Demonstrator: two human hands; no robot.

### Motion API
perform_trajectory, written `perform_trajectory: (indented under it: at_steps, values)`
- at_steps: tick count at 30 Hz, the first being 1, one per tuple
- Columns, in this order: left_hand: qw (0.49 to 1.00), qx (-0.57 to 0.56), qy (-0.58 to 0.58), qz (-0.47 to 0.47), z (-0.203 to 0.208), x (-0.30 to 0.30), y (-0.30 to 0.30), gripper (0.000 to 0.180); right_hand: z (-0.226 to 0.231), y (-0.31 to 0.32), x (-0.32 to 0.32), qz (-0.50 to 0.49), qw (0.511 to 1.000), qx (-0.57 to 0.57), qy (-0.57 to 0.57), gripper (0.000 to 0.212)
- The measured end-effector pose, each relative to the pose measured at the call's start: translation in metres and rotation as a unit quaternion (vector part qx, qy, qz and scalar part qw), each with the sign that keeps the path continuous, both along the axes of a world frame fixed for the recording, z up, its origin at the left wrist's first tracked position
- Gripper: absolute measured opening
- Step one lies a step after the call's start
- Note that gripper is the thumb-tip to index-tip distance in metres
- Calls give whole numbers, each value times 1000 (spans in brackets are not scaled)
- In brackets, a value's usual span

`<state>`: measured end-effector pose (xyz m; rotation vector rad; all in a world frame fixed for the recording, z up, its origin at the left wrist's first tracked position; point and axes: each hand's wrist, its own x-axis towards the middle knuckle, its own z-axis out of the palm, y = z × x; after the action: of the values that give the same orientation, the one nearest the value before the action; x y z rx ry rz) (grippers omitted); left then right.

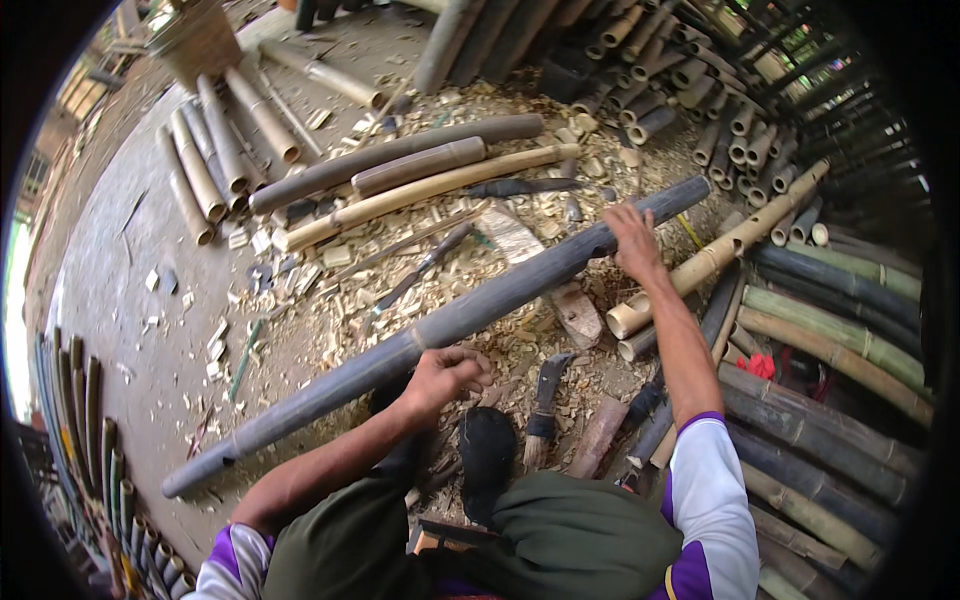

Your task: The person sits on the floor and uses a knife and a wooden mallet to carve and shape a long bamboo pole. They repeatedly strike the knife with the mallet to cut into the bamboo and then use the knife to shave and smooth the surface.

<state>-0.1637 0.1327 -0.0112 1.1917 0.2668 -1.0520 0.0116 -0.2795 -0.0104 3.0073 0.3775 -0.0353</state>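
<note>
A long dark bamboo pole (500, 298) slants across the middle, from lower left to upper right. It has a notch cut in its side, near the right hand. My right hand (634, 240) grips the pole close to its far right end, its fingers over the top. Along the near side of the pole's middle, my left hand (450, 378) has its fingers curled in, with nothing visible in them. A flat wooden piece (578, 315) lies under the pole. Beyond it rests a dark-handled chisel-like tool (425, 268), and a knife-like tool (545, 400) lies nearer, by my foot.
Wood chips (330, 300) litter the floor. A pale bamboo pole (705, 265) with holes lies to the right, beside stacked thick bamboo (830, 430). Several cut lengths (460, 190) lie ahead, and bundled tubes (650, 100) fill the far right. A bucket (195, 45) stands far left.
</note>
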Motion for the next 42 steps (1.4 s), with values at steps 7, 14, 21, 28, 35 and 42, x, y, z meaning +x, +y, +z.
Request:
perform_trajectory:
  at_steps: [7, 14, 21, 28, 35, 42]
  values:
    - [756, 391, -481, -212, -6, 69, -24, 75, 13, 32, -51, -61, 980, 89, -168, 64]
    - [733, 422, -443, -296, 1, 61, 7, 59, -47, 97, -162, -209, 967, 141, 32, 77]
    - [741, 461, -410, -265, 36, 12, 68, 68, -80, 101, -174, -237, 964, 110, -49, 90]
    - [793, 437, -330, -267, 3, -36, 132, 72, -80, 102, -172, -253, 940, 208, -96, 88]
    - [790, 441, -283, -319, 10, -59, 157, 83, -37, 75, -205, -333, 870, 323, -167, 50]
    - [842, 350, -324, -251, 6, -22, 125, 81, -17, -12, -291, -636, 755, 111, 113, 57]
